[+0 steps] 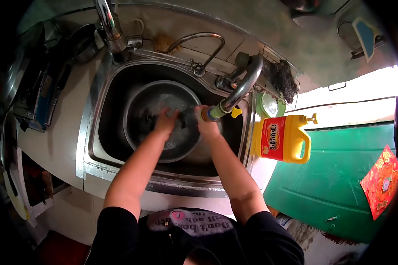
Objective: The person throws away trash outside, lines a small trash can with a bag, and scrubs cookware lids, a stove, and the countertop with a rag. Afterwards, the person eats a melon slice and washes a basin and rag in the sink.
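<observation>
A round metal basin (135, 128) sits inside the dark sink (112, 106), with water in it. My left hand (166, 121) reaches into the basin near its middle; its fingers are blurred and partly hidden, and a dark thing lies beside them. At the basin's right rim is my right hand (203, 121), under the end of the curved faucet (247, 84), which hides part of it. Whether either hand grips something cannot be made out.
A yellow detergent jug (292, 150) stands right of the sink, beside a green surface (323, 176) with a red paper decoration (382, 183). A second thin faucet (216, 42) and a large chrome one (110, 26) rise behind. Pans and knives are at left.
</observation>
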Available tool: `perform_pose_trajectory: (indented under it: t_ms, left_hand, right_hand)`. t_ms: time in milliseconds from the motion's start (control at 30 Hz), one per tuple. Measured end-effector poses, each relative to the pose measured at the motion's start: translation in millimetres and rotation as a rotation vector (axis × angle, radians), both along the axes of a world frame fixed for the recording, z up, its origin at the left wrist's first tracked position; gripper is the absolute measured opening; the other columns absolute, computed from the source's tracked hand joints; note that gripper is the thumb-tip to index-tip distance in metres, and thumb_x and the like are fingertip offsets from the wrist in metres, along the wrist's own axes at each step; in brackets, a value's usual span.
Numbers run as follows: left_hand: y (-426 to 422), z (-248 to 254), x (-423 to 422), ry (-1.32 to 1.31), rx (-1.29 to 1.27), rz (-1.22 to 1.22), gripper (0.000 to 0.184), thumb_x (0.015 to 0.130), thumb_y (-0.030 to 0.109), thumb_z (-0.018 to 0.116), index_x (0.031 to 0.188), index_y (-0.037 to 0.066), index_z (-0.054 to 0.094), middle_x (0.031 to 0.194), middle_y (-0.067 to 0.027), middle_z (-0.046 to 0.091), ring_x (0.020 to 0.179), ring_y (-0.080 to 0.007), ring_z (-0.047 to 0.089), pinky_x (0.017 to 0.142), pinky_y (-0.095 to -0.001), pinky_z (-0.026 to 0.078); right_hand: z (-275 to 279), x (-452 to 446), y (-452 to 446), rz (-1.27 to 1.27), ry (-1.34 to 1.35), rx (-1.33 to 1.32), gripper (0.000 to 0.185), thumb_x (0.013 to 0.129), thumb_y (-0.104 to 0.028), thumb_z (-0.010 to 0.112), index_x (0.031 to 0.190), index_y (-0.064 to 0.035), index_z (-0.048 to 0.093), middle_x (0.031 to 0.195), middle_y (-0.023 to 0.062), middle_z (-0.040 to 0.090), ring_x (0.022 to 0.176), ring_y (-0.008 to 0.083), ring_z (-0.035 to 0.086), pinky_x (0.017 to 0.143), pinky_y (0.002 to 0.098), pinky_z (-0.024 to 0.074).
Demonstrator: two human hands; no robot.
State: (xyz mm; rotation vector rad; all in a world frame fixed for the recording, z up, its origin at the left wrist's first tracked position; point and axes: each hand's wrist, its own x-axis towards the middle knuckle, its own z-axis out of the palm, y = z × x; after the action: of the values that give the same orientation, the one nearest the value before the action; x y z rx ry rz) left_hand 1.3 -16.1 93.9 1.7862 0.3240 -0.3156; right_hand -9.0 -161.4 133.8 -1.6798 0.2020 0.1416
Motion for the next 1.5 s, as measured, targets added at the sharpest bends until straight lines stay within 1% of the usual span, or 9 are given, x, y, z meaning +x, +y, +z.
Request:
perform_pose_trajectory:
  t_ms: [300, 633, 733, 800, 867, 933, 1033, 1333, 1500]
  left_hand:
    - [-66, 9, -24, 0.225, -0.675, 0.475, 0.038, 0.087, 0.031, 0.035, 0.096, -0.001, 0.053, 0.097, -0.0153, 0.055, 0.092, -0.0241, 0.051, 0.078, -0.032, 0.039]
    - [-61, 61, -20, 0.326, -0.529, 0.393, 0.045, 0.086, 0.038, 0.037, 0.106, -0.001, 0.048, 0.103, -0.0178, 0.052, 0.094, -0.0264, 0.05, 0.081, -0.0326, 0.037]
    - [-52, 16, -1, 0.108, -0.565, 0.093, 0.056, 0.084, 0.041, 0.04, 0.121, 0.0, 0.036, 0.116, -0.0204, 0.044, 0.105, -0.0269, 0.043, 0.086, -0.0336, 0.034]
    - [-50, 20, 0, 0.07, -0.602, 0.201, 0.045, 0.085, 0.037, 0.041, 0.114, 0.003, 0.04, 0.109, -0.0142, 0.045, 0.097, -0.022, 0.044, 0.084, -0.0316, 0.035]
    - [-49, 26, -3, 0.034, -0.629, 0.31, 0.034, 0.086, 0.033, 0.042, 0.107, 0.007, 0.045, 0.103, -0.008, 0.047, 0.089, -0.0171, 0.044, 0.081, -0.0296, 0.036]
    - [-54, 30, -8, 0.233, -0.644, 0.22, 0.057, 0.081, 0.043, 0.047, 0.12, 0.004, 0.033, 0.12, -0.0135, 0.035, 0.109, -0.0263, 0.034, 0.088, -0.0362, 0.033]
    - [-37, 53, -12, 0.482, -0.905, 0.055, 0.058, 0.076, 0.044, 0.055, 0.118, 0.006, 0.04, 0.113, -0.0118, 0.047, 0.101, -0.0263, 0.048, 0.076, -0.0349, 0.043]
    - [-7, 45, 8, 0.429, -0.406, -0.622, 0.017, 0.069, 0.009, 0.062, 0.084, 0.005, 0.056, 0.071, -0.0052, 0.055, 0.058, -0.0144, 0.052, 0.047, -0.0264, 0.039]
    - [-29, 41, 0, -0.251, 0.173, -0.614, 0.016, 0.073, 0.017, 0.055, 0.08, 0.003, 0.056, 0.08, -0.0146, 0.059, 0.066, -0.0249, 0.058, 0.057, -0.0353, 0.044]
  right_hand:
    - [-14, 3, 0, 0.453, -0.289, -0.848, 0.028, 0.081, -0.013, 0.044, 0.105, 0.0015, 0.045, 0.099, 0.0169, 0.052, 0.095, 0.0313, 0.046, 0.083, 0.0369, 0.0357]
    - [-28, 14, -21, 0.441, 0.003, -0.422, 0.023, 0.085, -0.02, 0.042, 0.1, -0.0035, 0.05, 0.096, 0.0105, 0.054, 0.092, 0.0194, 0.049, 0.083, 0.0331, 0.0363]
    - [31, 1, 11, -0.005, 0.472, 0.7, 0.034, 0.081, -0.011, 0.049, 0.113, -0.0041, 0.04, 0.11, 0.0069, 0.047, 0.1, 0.0167, 0.044, 0.086, 0.0348, 0.0346]
    - [-3, -15, 6, 0.368, -0.53, -0.882, 0.037, 0.082, -0.023, 0.05, 0.113, -0.0069, 0.04, 0.111, 0.0056, 0.046, 0.099, 0.0197, 0.044, 0.086, 0.0336, 0.0348]
    - [-7, -16, 10, 0.348, -0.482, -0.928, 0.039, 0.083, -0.029, 0.049, 0.114, -0.0074, 0.041, 0.11, 0.0054, 0.046, 0.1, 0.0207, 0.044, 0.086, 0.0325, 0.0344]
    - [41, -4, 25, -0.114, 0.332, 0.475, 0.04, 0.083, -0.026, 0.048, 0.116, -0.0065, 0.039, 0.111, 0.0063, 0.046, 0.1, 0.0205, 0.044, 0.085, 0.0318, 0.0353]
    - [39, 5, 4, 0.073, 0.435, 0.632, 0.036, 0.086, -0.032, 0.044, 0.112, -0.0067, 0.043, 0.112, 0.0065, 0.045, 0.102, 0.0208, 0.042, 0.088, 0.033, 0.0331]
    - [32, -8, -18, 0.918, -0.678, -1.29, 0.064, 0.065, -0.002, 0.052, 0.125, -0.01, 0.032, 0.124, 0.0174, 0.035, 0.108, 0.0331, 0.041, 0.084, 0.0399, 0.039]
    - [27, 6, -11, 0.682, -0.34, -0.99, 0.033, 0.073, -0.011, 0.052, 0.105, -0.0036, 0.049, 0.103, 0.0146, 0.05, 0.1, 0.0322, 0.046, 0.083, 0.0358, 0.0382]
